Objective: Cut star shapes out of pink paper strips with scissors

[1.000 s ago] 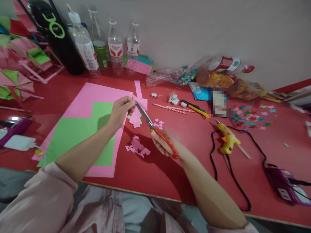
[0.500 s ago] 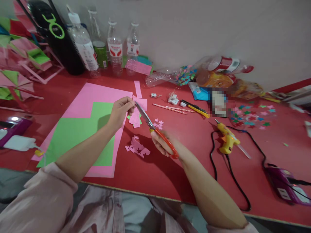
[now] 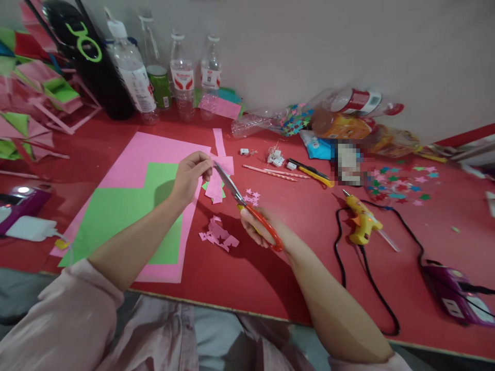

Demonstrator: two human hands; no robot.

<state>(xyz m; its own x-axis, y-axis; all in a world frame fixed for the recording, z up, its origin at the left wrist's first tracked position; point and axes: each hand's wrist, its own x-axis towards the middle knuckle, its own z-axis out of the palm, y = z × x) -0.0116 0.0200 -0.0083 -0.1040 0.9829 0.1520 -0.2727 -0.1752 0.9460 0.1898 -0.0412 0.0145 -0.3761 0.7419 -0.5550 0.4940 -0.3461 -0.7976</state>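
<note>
My right hand (image 3: 258,226) is closed round the orange-red and yellow handles of a pair of scissors (image 3: 232,186). Their blades look almost closed and point up and left to the fingertips of my left hand (image 3: 193,175). That hand pinches a small piece of pink paper, mostly hidden by the fingers and hard to tell from the pink strips (image 3: 215,189) on the table behind. Small pink paper stars (image 3: 252,197) lie beside the blades. Pink paper scraps (image 3: 219,235) with cut-out edges rest nearer to me.
Green paper (image 3: 127,216) and pink sheets (image 3: 124,159) lie under my left arm. A yellow glue gun (image 3: 362,220) with a black cord lies to the right, near a utility knife (image 3: 313,174). Plastic bottles (image 3: 182,82) stand along the wall; paper models (image 3: 31,123) are far left.
My left hand has shifted very slightly left, and the scissors' handles have come a little closer together. Everything on the table stays where it was.
</note>
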